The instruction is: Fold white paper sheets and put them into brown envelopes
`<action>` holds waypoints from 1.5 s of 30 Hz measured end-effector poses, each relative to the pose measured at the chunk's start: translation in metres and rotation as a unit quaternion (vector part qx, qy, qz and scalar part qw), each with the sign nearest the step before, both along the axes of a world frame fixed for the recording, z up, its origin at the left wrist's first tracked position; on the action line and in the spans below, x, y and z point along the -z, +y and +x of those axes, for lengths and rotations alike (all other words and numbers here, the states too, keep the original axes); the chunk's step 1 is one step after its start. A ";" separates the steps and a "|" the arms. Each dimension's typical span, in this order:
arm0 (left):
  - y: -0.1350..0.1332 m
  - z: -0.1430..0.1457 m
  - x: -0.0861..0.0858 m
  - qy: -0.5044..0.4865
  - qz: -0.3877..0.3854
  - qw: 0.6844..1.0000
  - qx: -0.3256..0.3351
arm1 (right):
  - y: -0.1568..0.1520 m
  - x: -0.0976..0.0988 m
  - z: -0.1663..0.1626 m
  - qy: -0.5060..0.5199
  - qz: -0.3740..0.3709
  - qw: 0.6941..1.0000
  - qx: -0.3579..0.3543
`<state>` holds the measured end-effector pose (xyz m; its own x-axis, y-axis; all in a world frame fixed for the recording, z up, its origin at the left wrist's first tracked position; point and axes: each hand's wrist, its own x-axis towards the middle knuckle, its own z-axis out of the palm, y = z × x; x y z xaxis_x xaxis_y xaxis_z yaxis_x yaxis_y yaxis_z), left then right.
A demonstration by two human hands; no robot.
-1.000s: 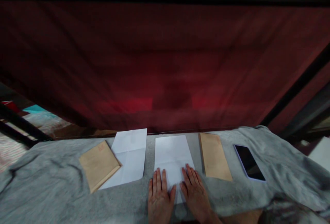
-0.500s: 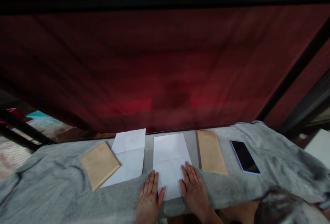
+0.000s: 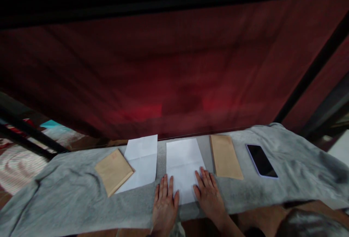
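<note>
A creased white sheet of paper (image 3: 183, 157) lies flat in front of me on the grey cloth. My left hand (image 3: 165, 204) rests open at its lower left edge, fingers stretched forward. On its lower right side lies my right hand (image 3: 209, 195), also open, with the fingertips on the paper. Left of this sheet is a second creased white sheet (image 3: 143, 160), its lower left part covered by a stack of brown envelopes (image 3: 114, 169). Another stack of brown envelopes (image 3: 227, 156) sits just right of the middle sheet, apart from my right hand.
A phone (image 3: 261, 160) with a dark screen and pale purple edge lies farther right on the grey cloth (image 3: 68, 189). Behind the cloth-covered surface hangs a dark red curtain-like panel (image 3: 177, 73). Dark bars (image 3: 32, 137) stand at the left.
The whole view has shifted and tilted slightly, with the items appearing a little farther right. Both hands stay flat at the middle sheet, and the papers, envelopes and phone keep their places.
</note>
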<state>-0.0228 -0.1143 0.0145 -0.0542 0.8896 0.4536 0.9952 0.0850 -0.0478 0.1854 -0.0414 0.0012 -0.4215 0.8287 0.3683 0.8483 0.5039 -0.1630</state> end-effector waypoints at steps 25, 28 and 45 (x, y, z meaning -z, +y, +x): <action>0.000 -0.001 0.002 -0.003 0.008 1.000 0.007 | -0.002 -0.004 -0.003 0.009 0.012 1.000 0.022; 0.000 0.000 0.002 -0.001 -0.002 1.000 0.004 | -0.002 -0.003 -0.003 -0.004 0.013 1.000 0.023; -0.003 0.002 0.007 -0.024 0.000 0.999 -0.022 | 0.004 0.027 0.002 0.003 0.092 0.996 0.000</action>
